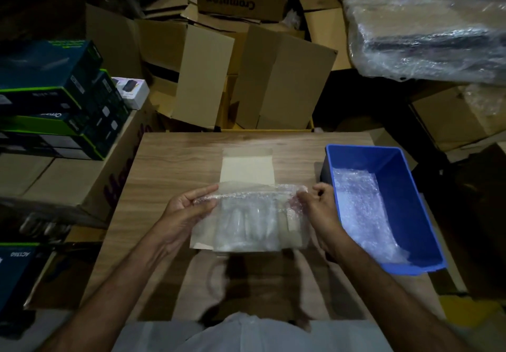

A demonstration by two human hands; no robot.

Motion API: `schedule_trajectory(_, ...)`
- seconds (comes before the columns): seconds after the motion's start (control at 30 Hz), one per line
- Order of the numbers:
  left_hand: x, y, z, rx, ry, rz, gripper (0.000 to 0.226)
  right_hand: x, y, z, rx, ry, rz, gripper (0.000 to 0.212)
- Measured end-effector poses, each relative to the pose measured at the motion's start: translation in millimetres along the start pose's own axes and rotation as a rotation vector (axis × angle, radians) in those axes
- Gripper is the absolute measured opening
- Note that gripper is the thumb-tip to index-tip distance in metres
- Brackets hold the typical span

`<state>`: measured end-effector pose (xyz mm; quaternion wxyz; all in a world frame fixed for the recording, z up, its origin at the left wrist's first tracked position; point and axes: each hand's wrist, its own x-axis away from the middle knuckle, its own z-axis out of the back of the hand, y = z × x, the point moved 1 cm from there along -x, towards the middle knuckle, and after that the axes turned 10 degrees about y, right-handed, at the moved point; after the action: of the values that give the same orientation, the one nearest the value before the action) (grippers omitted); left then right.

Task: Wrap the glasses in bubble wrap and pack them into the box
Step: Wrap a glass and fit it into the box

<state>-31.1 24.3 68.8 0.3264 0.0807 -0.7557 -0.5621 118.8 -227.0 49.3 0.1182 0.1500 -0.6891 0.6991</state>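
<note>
Dimly | both hands (189, 209) (319, 206) pinch bubble wrap (246, 223) | contents blurred

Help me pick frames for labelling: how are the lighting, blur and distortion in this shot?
Head view: light pools on the table centre, while the surrounding cardboard boxes fall into deep shadow; the bubble wrap held between left hand and right hand is washed out and soft, so its contents are unclear; glare whitens the wrap in the blue bin; wide-angle bending curves the edges.

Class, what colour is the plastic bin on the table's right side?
Blue: the rectangular plastic bin, seen in the head view.
</note>
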Motion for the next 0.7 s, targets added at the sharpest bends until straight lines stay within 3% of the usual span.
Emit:
schedule_trajectory(0.1, -2.1, 0.5, 1.2, 0.004, 0.054, 0.002, 0.052, -2.3, -2.5, 3.8, 0.107, -0.1, 0.195, 0.018)
schedule_trajectory(0.27, -0.6, 3.3, -3.4, -0.222, 0.103, -0.127, 0.052, -1.0, -15.3, 11.0, 0.186, -0.232, 0.186, 0.042)
schedule_trajectory(0.33, -3.4, 3.5, -2.4, -0.382, 0.14, -0.218, 0.045, -2.2, -15.8, 13.1, 0.351, -0.295, 0.245, 0.062)
schedule_trajectory(0.37, -5.2, 3.4, -1.7, -0.48, 0.168, -0.263, 0.039, -2.8, -15.4, 12.9, 0.468, -0.304, 0.299, 0.062)
schedule_trajectory(0.47, -11.0, -0.1, 1.6, -0.742, 0.235, -0.386, 0.015, -5.9, -16.2, 11.1, 0.717, -0.273, 0.578, 0.01)
schedule_trajectory(0.53, -17.4, -2.0, 7.5, -0.83, 0.214, -0.41, 0.021, -11.1, -18.9, 13.1, 0.812, -0.282, 0.649, 0.02)
schedule_trajectory(0.6, -15.6, 4.9, 10.9, -0.822, 0.11, -0.376, 0.02, -16.8, -25.2, 16.6, 0.78, -0.326, 0.539, 0.021)
schedule_trajectory(0.7, -2.4, 24.4, 14.9, -0.778, -0.164, -0.163, 0.023, -21.1, -31.9, 19.8, 0.496, -0.459, 0.172, 0.047)
